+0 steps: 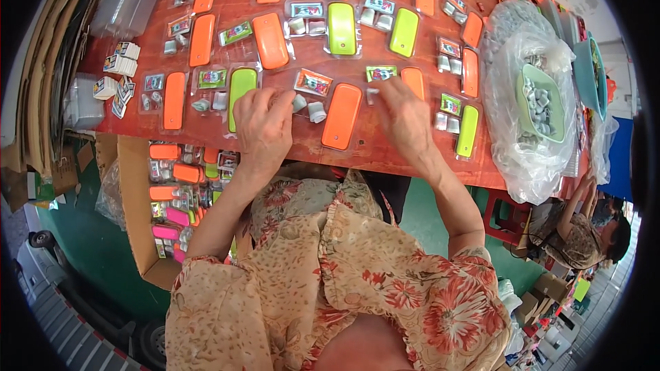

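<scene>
My left hand [263,124] is closed, its fingertips against a small grey-white roll [299,104] in a clear plastic tray. In the same tray are a second roll [316,112], a printed sachet [313,83] and an orange oblong case [342,117]. Beside that hand, a lime-green case [243,96] is partly covered by my fingers. My right hand [407,120], slightly blurred, reaches over the neighbouring tray with its fingers bent together. Under it are a green sachet [381,73] and an orange case [412,84], partly hidden. What its fingertips hold cannot be made out.
More filled trays stand in rows across the red table [295,144]. At right, a clear plastic bag [509,110] surrounds a green basket [533,134] of rolls. Card stacks [122,62] lie at left. A cardboard box [141,213] of packed sets stands below. Another person [584,233] is at right.
</scene>
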`<action>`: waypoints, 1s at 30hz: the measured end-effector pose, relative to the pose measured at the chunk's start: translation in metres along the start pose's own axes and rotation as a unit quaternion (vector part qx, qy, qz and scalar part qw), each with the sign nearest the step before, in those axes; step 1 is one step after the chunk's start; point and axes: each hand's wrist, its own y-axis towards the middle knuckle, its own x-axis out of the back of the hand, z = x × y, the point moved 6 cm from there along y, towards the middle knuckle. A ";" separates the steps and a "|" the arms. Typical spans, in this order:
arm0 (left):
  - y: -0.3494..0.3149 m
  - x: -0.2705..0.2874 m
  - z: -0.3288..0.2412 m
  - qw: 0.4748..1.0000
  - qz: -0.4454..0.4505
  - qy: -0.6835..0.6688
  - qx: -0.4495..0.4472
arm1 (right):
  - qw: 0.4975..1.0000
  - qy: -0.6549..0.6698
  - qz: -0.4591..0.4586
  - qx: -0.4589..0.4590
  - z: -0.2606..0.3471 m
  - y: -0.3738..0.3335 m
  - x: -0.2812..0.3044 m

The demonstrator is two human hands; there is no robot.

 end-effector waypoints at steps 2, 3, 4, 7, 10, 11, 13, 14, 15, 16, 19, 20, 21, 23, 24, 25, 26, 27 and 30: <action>-0.010 -0.001 0.001 0.999 0.046 -0.001 0.023 | 0.994 0.072 0.018 0.078 0.023 -0.002 -0.013; -0.014 -0.002 0.002 0.999 0.043 0.001 0.028 | 0.994 0.049 0.059 0.079 0.035 -0.002 -0.025; -0.018 -0.006 0.001 0.998 0.052 0.003 0.020 | 0.992 0.027 0.100 0.077 0.044 -0.003 -0.035; -0.020 -0.010 -0.001 0.998 0.058 0.010 0.014 | 0.989 0.019 0.114 0.094 0.045 -0.005 -0.058; -0.017 -0.008 0.000 0.999 0.043 0.014 0.006 | 0.989 0.063 0.095 0.098 0.044 -0.001 -0.055; -0.017 -0.009 0.000 0.999 0.051 0.008 0.004 | 0.990 0.072 0.088 0.086 0.043 0.001 -0.052; -0.016 -0.011 0.000 0.998 0.058 0.004 0.006 | 0.993 0.048 0.056 0.095 0.048 0.001 -0.042; -0.014 -0.011 0.000 0.998 0.060 -0.004 0.011 | 0.992 0.049 0.058 0.098 0.051 0.000 -0.042; -0.013 -0.011 -0.001 0.998 0.065 -0.013 0.014 | 0.992 0.013 0.066 0.109 0.055 -0.001 -0.044; -0.013 -0.011 -0.002 0.998 0.064 -0.013 0.015 | 0.990 -0.023 0.073 0.121 0.058 -0.001 -0.047; -0.014 -0.011 -0.001 0.997 0.068 -0.021 0.033 | 0.988 -0.044 0.074 0.132 0.060 -0.005 -0.060; -0.014 -0.012 -0.001 0.998 0.060 -0.028 0.023 | 0.987 -0.043 0.074 0.133 0.059 -0.004 -0.059; -0.015 -0.012 -0.002 0.998 0.052 -0.036 0.013 | 0.990 0.013 0.090 0.105 0.054 -0.001 -0.057; -0.015 -0.013 -0.001 0.998 0.046 -0.036 0.005 | 0.984 0.144 0.092 0.052 0.039 0.005 -0.059; -0.016 -0.013 -0.001 0.999 0.041 -0.034 0.000 | 0.984 0.145 0.094 0.054 0.042 0.009 -0.056; -0.016 -0.013 0.000 0.999 0.040 -0.034 0.002 | 0.978 0.175 0.110 -0.018 0.039 0.015 -0.052; -0.016 -0.012 0.002 0.998 0.034 -0.044 0.015 | 0.967 0.203 0.126 -0.089 0.035 0.017 -0.052; -0.016 -0.012 0.003 0.998 0.031 -0.054 0.029 | 0.967 0.204 0.128 -0.089 0.037 0.018 -0.055; -0.017 -0.009 0.003 0.997 0.005 -0.068 0.041 | 0.996 -0.027 0.076 0.034 0.061 0.022 -0.061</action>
